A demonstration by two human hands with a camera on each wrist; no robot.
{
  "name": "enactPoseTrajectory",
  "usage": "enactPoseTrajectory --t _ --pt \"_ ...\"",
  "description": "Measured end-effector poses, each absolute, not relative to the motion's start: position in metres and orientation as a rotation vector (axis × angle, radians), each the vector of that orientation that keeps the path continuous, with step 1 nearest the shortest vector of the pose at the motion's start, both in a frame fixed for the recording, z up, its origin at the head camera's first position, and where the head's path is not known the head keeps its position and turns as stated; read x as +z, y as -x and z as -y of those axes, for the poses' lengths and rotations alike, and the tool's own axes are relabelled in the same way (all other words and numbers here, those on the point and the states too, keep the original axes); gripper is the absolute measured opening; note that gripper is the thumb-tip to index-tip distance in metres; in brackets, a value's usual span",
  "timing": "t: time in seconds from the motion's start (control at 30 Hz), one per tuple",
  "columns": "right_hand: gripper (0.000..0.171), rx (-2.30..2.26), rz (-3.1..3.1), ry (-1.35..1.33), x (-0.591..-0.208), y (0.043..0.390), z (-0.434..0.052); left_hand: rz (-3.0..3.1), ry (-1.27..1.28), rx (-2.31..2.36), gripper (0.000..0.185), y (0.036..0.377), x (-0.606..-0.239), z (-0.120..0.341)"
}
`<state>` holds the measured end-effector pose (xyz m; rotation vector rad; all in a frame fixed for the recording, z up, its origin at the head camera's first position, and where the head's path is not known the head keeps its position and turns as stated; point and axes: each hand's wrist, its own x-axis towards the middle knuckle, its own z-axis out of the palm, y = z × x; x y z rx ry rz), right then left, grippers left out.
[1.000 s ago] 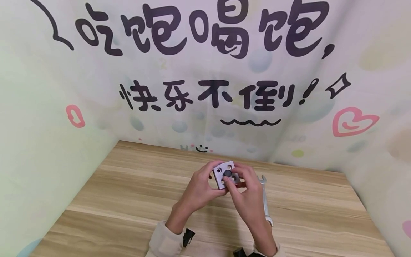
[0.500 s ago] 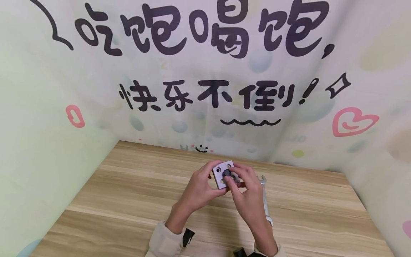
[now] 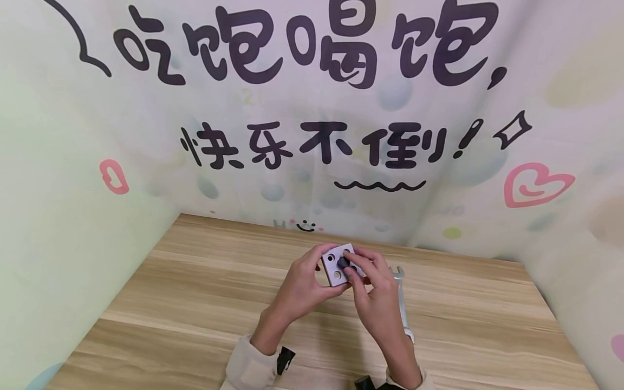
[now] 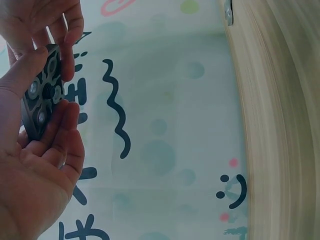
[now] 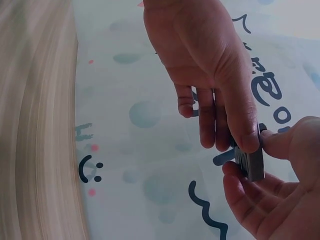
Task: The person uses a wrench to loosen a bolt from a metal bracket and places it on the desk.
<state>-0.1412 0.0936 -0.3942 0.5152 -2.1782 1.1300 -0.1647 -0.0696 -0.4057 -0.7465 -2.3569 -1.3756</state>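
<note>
Two hands are working over one wooden desk (image 3: 195, 303), and between them they are holding a single square metal block (image 3: 336, 266) above its far middle part. The block is a flat, grey, matte plate with straight edges; its upper face is showing round holes, two of them plainly open in the head view, and one dark round knob-like piece (image 3: 344, 262) is sitting at its centre. The left hand (image 3: 302, 284) is gripping the block by its left and near edges, thumb and fingers (image 4: 60, 137) curled round it. The right hand (image 3: 377, 295) is reaching over from the right, its fingers (image 5: 245, 135) bent down onto the block's face and pinching at the dark piece. One silvery open-ended wrench (image 3: 402, 303), long, slim and shiny, is lying flat on the desk just right of the right hand, partly hidden by it. The desk top is showing pale grain in long streaks. Behind it, a soft printed backdrop (image 3: 312, 124) is hanging on three sides, carrying two rows of rounded black characters, two pink hearts and one small smiley face.
</note>
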Motion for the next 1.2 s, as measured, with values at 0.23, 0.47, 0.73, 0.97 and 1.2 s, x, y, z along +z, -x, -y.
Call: enactPoseTrajectory --t 0.23,0.47,0.73,0.97,1.2 --pt "0.035 1.216 2.217 -0.48 -0.3933 0.1401 -0.093 2.344 0.749 -1.37 0.069 0.1655 -0.4064 0.0695" --pt "0.031 1.237 2.177 -0.423 -0.3933 0.1403 -0.0909 2.35 0.756 -1.372 0.068 0.1654 -0.4063 0.0679" --pt "0.026 1.233 2.168 -0.378 -0.3942 0.1392 -0.0892 2.35 0.776 -1.361 0.068 0.1636 -0.4064 0.0662" --pt "0.023 1.199 2.164 -0.355 -0.3953 0.1393 -0.0886 2.349 0.783 -1.361 0.069 0.1629 -0.4066 0.0654" --pt "0.021 1.197 2.163 -0.361 -0.3948 0.1394 -0.089 2.36 0.755 -1.356 0.068 0.1629 -0.4054 0.0658"
